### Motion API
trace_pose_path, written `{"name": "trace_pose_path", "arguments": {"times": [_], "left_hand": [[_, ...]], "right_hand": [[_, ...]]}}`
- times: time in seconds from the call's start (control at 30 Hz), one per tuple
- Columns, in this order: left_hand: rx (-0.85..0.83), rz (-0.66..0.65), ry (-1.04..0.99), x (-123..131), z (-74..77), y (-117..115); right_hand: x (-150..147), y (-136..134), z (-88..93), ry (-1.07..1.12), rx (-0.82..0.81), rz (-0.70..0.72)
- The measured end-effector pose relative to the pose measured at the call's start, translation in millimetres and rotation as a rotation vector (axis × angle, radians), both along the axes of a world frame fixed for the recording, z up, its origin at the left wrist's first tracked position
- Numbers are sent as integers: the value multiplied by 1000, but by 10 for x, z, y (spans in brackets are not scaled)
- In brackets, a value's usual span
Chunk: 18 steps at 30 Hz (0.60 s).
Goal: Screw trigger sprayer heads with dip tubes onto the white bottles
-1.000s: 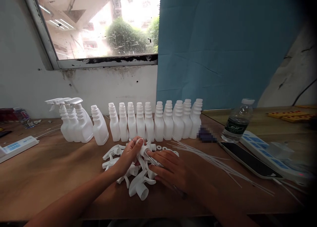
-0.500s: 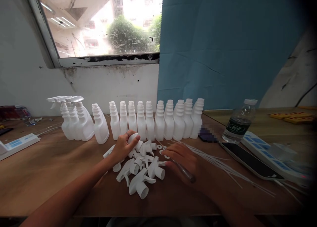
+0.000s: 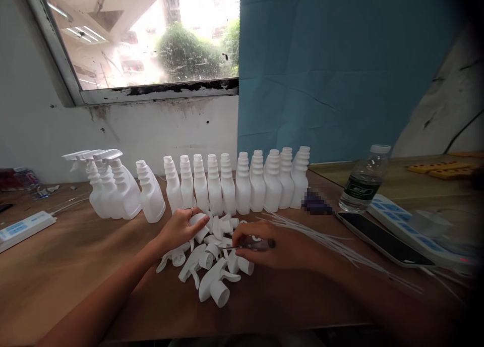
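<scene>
My left hand [image 3: 180, 229] is closed around a white trigger spray head [image 3: 200, 222] above a loose pile. In my right hand [image 3: 282, 248] is a screwdriver [image 3: 259, 245] with a see-through handle. Its thin shaft points left over the pile, toward the left hand, and I cannot tell whether the tip touches anything. More white spray heads [image 3: 214, 285] lie jumbled beneath and in front of both hands. The right fingers partly cover some of them and the small white rings behind.
White bottles [image 3: 228, 188] without tops stand in a row behind the hands. Several bottles with spray heads [image 3: 126, 193] stand left. Thin white tubes [image 3: 328, 240], a phone [image 3: 383, 238], a water bottle [image 3: 361, 185] and a power strip [image 3: 401, 231] lie right; another power strip [image 3: 28, 228] is far left.
My right hand has moved left over the pile, turning the screwdriver from slanting to nearly level. The left hand still holds the spray head. The view has shifted slightly.
</scene>
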<state>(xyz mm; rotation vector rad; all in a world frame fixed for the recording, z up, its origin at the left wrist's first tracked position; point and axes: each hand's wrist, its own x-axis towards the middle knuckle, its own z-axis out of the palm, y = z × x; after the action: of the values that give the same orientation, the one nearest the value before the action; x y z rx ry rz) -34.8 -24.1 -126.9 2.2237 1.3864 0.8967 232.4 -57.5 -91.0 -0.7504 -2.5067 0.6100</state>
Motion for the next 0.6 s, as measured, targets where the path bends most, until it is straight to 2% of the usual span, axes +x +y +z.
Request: {"name": "trace_pose_path", "arguments": {"times": [0.2,0.4,0.6], "left_hand": [[30,-38,18,9,-48,35],[50,-36,42,8,-76,40],[31,-44,51,19,-73,21]], "right_hand": [[-47,121,-90,35,66,72],[-66,179,-294,118,94,192],[-77,255,-441,26,80,310]]}}
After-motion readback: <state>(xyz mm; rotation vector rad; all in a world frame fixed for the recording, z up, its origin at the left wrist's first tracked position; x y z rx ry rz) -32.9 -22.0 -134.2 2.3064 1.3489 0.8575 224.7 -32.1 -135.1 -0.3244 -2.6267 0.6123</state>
